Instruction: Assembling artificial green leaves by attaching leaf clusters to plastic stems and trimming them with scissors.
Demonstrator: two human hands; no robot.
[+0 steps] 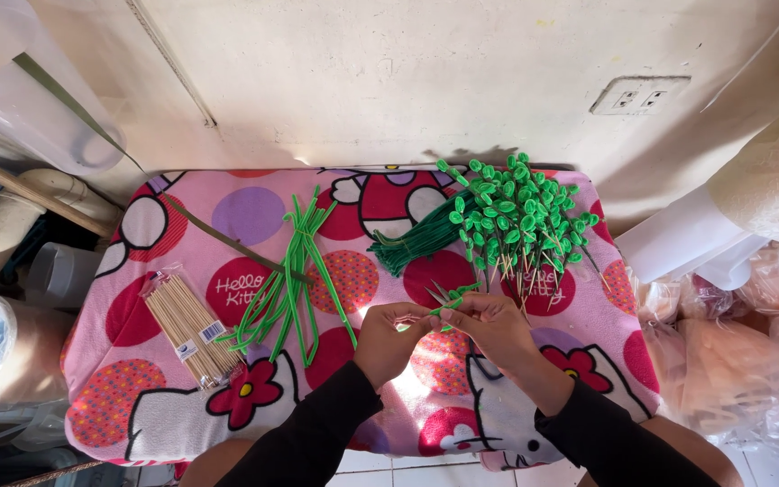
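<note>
My left hand (388, 339) and my right hand (490, 326) meet over the near middle of a low table under a pink cartoon-print cloth (254, 216). Together they pinch a thin wooden skewer with a green strip (437, 311) at its end. Just beyond them lies a heap of finished skewers with green leaf-shaped tips (516, 216). A bundle of dark green stems (412, 243) rests beside that heap. Both arms wear black sleeves.
A bunch of bright green plastic strips (292, 275) lies left of centre. A clear packet of bamboo skewers (189, 326) sits at the near left. Rolls and clear plastic (38, 108) crowd the left side; bags and a white roll (723, 243) stand at the right. A wall socket (639, 95) is behind.
</note>
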